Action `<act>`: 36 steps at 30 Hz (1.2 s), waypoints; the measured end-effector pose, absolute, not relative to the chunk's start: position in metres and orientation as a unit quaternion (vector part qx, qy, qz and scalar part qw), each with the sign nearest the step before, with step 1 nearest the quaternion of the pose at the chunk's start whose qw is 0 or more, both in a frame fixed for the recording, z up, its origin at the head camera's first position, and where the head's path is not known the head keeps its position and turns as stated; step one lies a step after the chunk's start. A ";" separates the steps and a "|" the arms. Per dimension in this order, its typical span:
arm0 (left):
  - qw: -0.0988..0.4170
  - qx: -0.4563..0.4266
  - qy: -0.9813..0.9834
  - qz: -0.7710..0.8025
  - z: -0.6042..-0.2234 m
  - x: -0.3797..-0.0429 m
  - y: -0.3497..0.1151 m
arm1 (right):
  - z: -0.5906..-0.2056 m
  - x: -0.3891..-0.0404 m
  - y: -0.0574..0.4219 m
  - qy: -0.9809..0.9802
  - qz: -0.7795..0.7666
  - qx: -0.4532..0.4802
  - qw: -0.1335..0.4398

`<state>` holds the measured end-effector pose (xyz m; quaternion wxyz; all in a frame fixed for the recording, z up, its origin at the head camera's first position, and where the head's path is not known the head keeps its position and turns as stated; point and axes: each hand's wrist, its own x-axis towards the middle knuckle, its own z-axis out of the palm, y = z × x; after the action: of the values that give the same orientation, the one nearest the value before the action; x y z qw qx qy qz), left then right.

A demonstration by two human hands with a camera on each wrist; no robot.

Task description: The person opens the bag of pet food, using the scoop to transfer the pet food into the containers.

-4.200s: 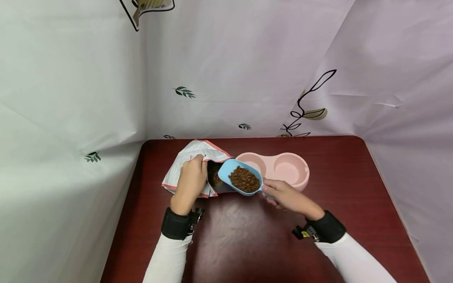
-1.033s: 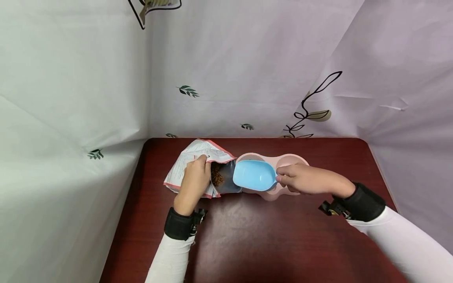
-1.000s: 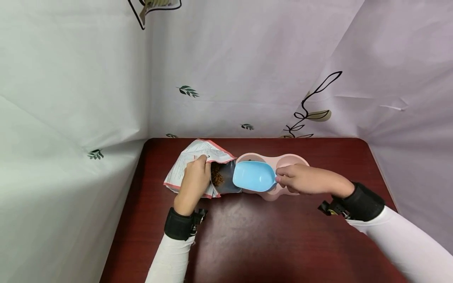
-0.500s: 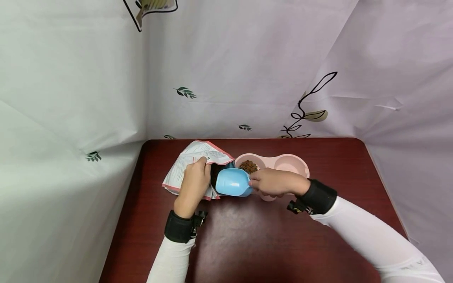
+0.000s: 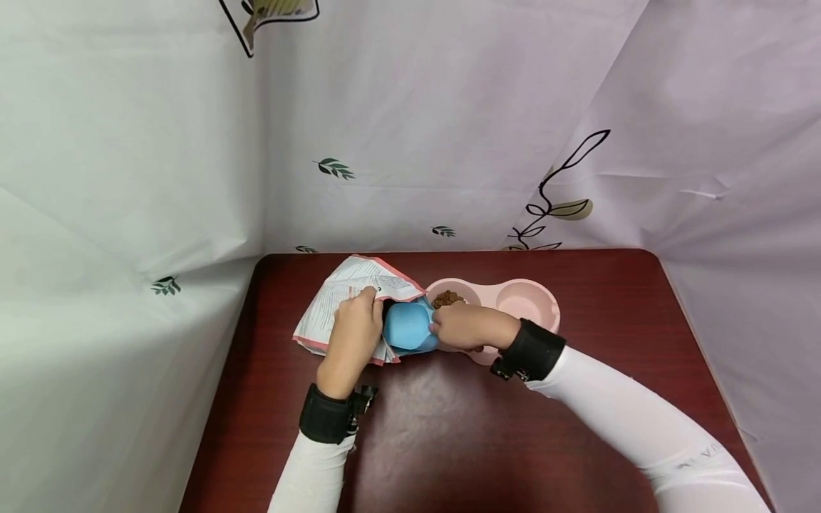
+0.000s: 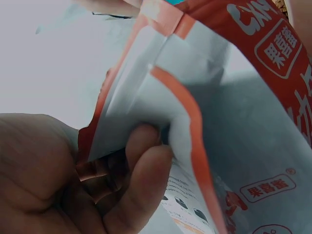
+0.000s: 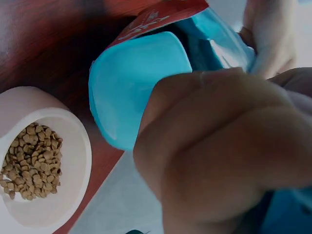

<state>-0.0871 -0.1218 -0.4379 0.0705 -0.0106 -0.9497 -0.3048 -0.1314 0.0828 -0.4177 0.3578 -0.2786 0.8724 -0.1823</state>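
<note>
In the head view my left hand pinches the upper edge of a white, red-edged bag of pet food, keeping its mouth spread. The left wrist view shows the bag's folded edge between thumb and fingers. My right hand grips the handle of a blue scoop, whose front end reaches into the bag's mouth; its inside is hidden. Just behind the right hand stands a pink double bowl. Brown kibble lies in its left compartment; the right compartment shows bare pink.
The dark red table stretches toward me in front of the bag and bowl. A pale curtain with leaf prints stands right behind the table's far edge and along both sides.
The scoop, earlier loaded with kibble, was tipped over the left compartment, where kibble now lies. Since then the right hand has carried it left into the bag's mouth. The left hand stays put.
</note>
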 end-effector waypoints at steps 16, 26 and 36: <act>0.083 -0.023 -0.950 -0.299 -0.436 -0.085 -0.120 | -0.441 -0.135 0.050 0.884 -0.171 -0.268 0.344; 0.079 -0.020 -0.952 -0.294 -0.434 -0.085 -0.120 | -0.458 -0.136 0.045 0.884 -0.222 -0.266 0.314; 0.080 -0.024 -0.953 -0.291 -0.435 -0.085 -0.117 | -0.472 -0.131 0.047 0.879 -0.274 -0.232 0.312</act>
<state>-0.0853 -0.1174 -0.4352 0.0796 -0.0240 -0.9531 -0.2909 -0.1315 0.0469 -0.4719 0.3125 -0.2321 0.8794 -0.2741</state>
